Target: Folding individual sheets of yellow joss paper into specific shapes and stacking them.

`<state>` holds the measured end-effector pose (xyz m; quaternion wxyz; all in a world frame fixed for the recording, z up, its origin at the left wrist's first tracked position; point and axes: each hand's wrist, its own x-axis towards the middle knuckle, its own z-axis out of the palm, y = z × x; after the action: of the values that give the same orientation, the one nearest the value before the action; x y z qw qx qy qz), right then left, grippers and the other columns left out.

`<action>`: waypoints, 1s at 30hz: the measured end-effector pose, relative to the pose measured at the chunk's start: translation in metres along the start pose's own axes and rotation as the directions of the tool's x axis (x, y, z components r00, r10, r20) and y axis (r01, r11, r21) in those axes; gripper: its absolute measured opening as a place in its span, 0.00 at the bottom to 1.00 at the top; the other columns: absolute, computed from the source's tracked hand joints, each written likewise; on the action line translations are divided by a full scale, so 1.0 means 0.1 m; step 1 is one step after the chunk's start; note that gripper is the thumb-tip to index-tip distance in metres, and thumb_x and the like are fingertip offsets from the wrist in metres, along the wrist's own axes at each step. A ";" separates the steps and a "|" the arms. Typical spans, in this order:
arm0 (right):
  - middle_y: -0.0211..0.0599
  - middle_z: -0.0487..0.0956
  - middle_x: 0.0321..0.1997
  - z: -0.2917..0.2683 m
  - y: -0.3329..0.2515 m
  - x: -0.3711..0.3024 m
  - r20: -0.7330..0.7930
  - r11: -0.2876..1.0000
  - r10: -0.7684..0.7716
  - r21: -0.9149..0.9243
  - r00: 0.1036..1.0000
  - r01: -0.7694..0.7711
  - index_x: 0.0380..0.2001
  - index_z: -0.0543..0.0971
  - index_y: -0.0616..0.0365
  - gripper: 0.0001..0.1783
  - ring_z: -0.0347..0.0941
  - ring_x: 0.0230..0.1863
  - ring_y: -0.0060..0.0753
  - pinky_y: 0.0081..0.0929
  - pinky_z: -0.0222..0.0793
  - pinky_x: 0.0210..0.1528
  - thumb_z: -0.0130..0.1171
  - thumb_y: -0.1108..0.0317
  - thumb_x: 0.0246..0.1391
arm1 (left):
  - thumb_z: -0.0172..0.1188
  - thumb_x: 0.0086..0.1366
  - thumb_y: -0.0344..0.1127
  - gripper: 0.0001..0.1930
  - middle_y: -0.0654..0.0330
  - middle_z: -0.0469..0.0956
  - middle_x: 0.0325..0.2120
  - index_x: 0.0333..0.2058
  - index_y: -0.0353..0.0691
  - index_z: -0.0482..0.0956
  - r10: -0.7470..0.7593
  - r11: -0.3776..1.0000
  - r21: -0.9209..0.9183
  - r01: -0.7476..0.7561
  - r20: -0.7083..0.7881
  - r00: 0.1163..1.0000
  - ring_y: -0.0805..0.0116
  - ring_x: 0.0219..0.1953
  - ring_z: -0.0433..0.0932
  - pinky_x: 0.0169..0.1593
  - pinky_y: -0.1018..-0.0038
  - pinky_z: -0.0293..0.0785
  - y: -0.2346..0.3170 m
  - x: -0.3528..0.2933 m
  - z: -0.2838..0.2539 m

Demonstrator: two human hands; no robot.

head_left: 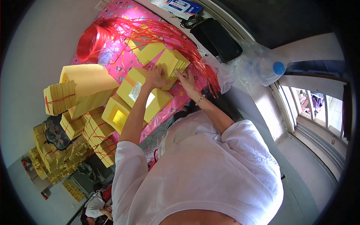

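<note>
Between my two hands stands a stack of folded yellow paper sheets point(171, 61), its layered edges turned toward the right. My left hand point(156, 78) is closed on its near left side, fingers curled against the paper. On the right side, my right hand point(187, 80) grips the layered edges, thumb raised along them. A beaded bracelet point(200, 99) circles my right wrist. Close by my left forearm lie yellow paper stacks with a silver foil patch point(135, 91) and a gold foil patch point(119, 119). Another yellow stack point(151, 53) lies just beyond the held one.
Red plastic strips point(159, 30) trail over the pink patterned cloth point(125, 10) from a red coil point(88, 44). Tied yellow bundles point(98, 129) pile up at left. A black bag point(217, 39) and a clear bottle with a blue cap point(278, 68) sit right. A person point(96, 205) is lower left.
</note>
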<state>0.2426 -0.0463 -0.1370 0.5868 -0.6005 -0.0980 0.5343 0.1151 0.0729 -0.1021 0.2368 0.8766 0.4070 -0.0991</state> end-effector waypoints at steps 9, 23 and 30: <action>0.35 0.71 0.52 -0.28 0.38 0.04 0.243 0.934 0.254 0.189 0.936 -0.303 0.54 0.66 0.50 0.28 0.69 0.51 0.32 0.34 0.67 0.49 0.51 0.44 0.57 | 0.69 0.39 0.47 0.37 0.49 0.69 0.43 0.47 0.35 0.67 -0.096 0.968 0.226 0.110 -0.074 0.993 0.49 0.49 0.66 0.49 0.61 0.71 0.44 -0.10 0.13; 0.28 0.74 0.33 -0.25 -0.32 -0.05 0.298 0.879 -0.268 -0.314 0.916 0.359 0.38 0.73 0.58 0.08 0.69 0.31 0.17 0.17 0.66 0.32 0.48 0.67 0.61 | 0.68 0.46 0.39 0.26 0.51 0.69 0.40 0.43 0.39 0.70 -0.157 0.967 -0.251 0.042 -0.458 0.875 0.51 0.47 0.66 0.49 0.61 0.66 0.46 -0.94 -0.10; 0.27 0.74 0.29 0.83 -0.45 -0.42 0.694 0.780 -0.134 -0.366 0.707 0.507 0.38 0.74 0.60 0.07 0.69 0.29 0.17 0.16 0.67 0.32 0.52 0.70 0.58 | 0.64 0.48 0.32 0.19 0.52 0.70 0.39 0.41 0.40 0.72 -0.438 0.855 -0.515 0.061 -0.656 0.615 0.51 0.45 0.67 0.48 0.61 0.66 0.13 -2.19 0.12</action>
<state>0.1860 -0.0144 -0.0567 0.4149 -0.4944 -0.5412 0.5389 -0.0173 -0.0862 -0.0277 0.2223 0.6907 0.6004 0.3361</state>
